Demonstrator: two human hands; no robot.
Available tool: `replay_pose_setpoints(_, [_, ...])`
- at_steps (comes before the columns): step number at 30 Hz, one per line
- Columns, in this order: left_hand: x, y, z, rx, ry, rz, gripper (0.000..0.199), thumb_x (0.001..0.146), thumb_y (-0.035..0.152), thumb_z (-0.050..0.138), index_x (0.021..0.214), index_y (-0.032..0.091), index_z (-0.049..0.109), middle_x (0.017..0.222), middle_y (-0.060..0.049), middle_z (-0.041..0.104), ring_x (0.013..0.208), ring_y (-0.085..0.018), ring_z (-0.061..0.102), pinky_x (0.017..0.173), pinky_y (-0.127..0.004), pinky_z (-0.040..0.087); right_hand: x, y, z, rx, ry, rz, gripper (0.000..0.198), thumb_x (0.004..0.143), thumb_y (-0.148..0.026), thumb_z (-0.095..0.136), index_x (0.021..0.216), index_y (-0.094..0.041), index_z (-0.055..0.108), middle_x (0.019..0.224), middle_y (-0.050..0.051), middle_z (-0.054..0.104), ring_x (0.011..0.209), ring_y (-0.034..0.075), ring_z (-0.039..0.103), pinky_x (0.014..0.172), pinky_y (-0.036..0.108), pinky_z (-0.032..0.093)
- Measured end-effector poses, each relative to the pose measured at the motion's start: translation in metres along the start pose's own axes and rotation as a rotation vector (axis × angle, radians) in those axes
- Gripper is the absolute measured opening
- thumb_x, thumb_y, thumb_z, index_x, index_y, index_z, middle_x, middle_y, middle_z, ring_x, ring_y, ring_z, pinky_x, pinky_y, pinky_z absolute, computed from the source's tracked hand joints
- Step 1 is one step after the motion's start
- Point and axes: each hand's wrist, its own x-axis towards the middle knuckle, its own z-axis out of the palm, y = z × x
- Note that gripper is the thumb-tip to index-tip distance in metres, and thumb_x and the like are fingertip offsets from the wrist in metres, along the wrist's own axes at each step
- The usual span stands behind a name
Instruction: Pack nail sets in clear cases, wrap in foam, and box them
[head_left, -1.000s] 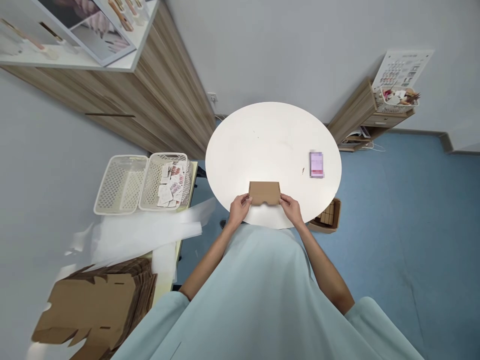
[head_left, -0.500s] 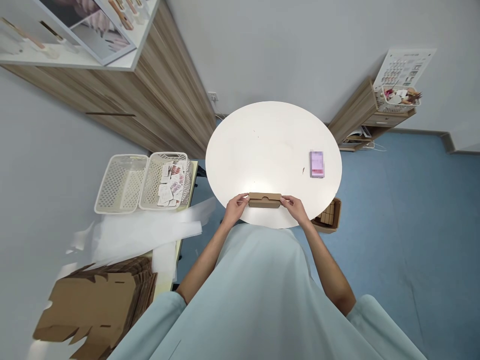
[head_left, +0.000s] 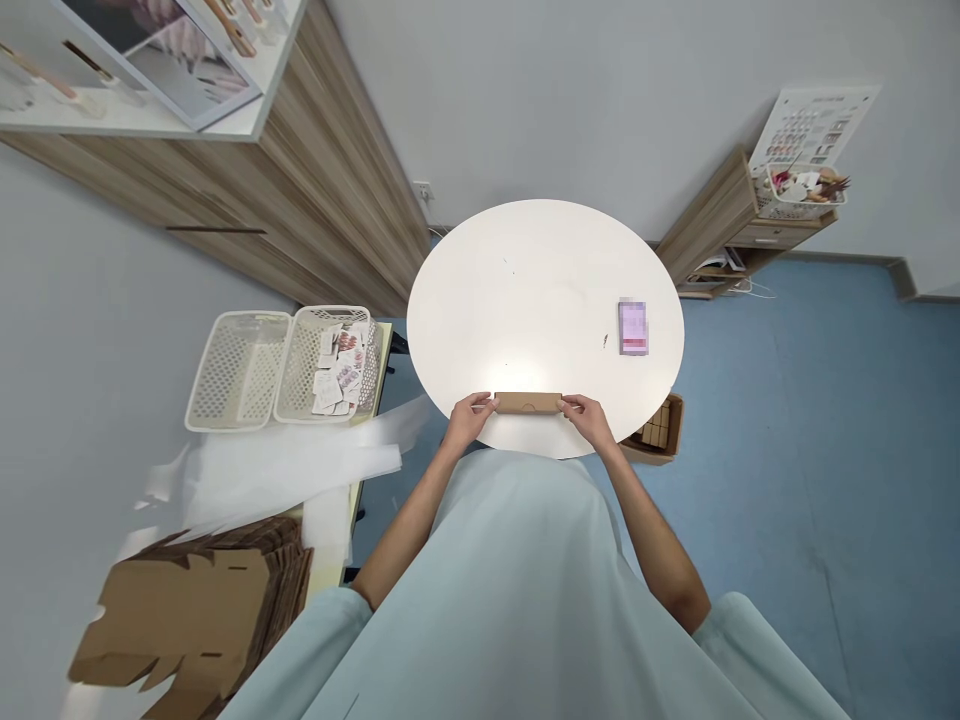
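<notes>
A small brown cardboard box (head_left: 528, 402) is at the near edge of the white oval table (head_left: 525, 300), its long side across my body. My left hand (head_left: 471, 415) grips its left end between thumb and fingers. At the right end, my right hand (head_left: 586, 416) pinches the box the same way. A half-round thumb notch shows along the box's near edge. Farther right on the tabletop lies a purple pack (head_left: 633, 328), its print blurred.
Two white baskets (head_left: 244, 370) stand on a side table at left, one holding printed cards (head_left: 341, 370). Below are white sheets (head_left: 277, 475) and stacked flat cardboard blanks (head_left: 187, 610). An open carton (head_left: 660, 440) of small boxes sits under the table's right edge.
The box has turned between my hands, so the notch now lies at its near edge rather than near the top. Both hands stay at its ends.
</notes>
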Motion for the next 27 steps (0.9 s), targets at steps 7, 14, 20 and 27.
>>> replay_pose_setpoints(7, [0.005,-0.007,0.005,0.026,-0.024,-0.001,0.039,0.093,0.048,0.070,0.113,0.016,0.079,0.109,-0.012,0.082,0.100,-0.027,0.076,0.094,-0.038,0.059,0.004,0.002,0.000,-0.065,-0.011,-0.008,0.042,0.090,-0.059,0.068,0.108,-0.022,0.078,0.109,0.009,0.081,0.091,0.026,0.076,0.086,0.040,0.060])
replay_pose_setpoints(14, [0.003,-0.007,0.011,0.032,0.015,0.024,0.040,0.095,0.049,0.066,0.116,0.016,0.079,0.109,-0.011,0.082,0.099,-0.026,0.077,0.094,-0.038,0.059,0.007,0.001,-0.001,-0.088,-0.018,-0.042,0.043,0.092,-0.059,0.067,0.108,-0.021,0.081,0.111,0.010,0.082,0.090,0.027,0.076,0.089,0.040,0.059])
replay_pose_setpoints(20, [-0.015,-0.012,0.008,0.008,-0.020,0.053,0.042,0.094,0.046,0.070,0.122,0.016,0.077,0.126,-0.013,0.078,0.110,-0.029,0.075,0.099,-0.041,0.059,-0.016,0.015,0.010,-0.058,0.061,-0.084,0.042,0.093,-0.055,0.067,0.116,-0.021,0.079,0.123,0.012,0.078,0.097,0.027,0.076,0.092,0.042,0.059])
replay_pose_setpoints(27, [-0.052,-0.048,0.012,-0.028,-0.087,0.048,0.039,0.092,0.040,0.073,0.123,0.016,0.075,0.128,-0.014,0.077,0.118,-0.031,0.073,0.104,-0.045,0.059,-0.063,0.046,0.030,-0.056,0.058,-0.034,0.036,0.088,-0.044,0.073,0.115,-0.022,0.081,0.122,0.010,0.079,0.094,0.028,0.076,0.091,0.042,0.061])
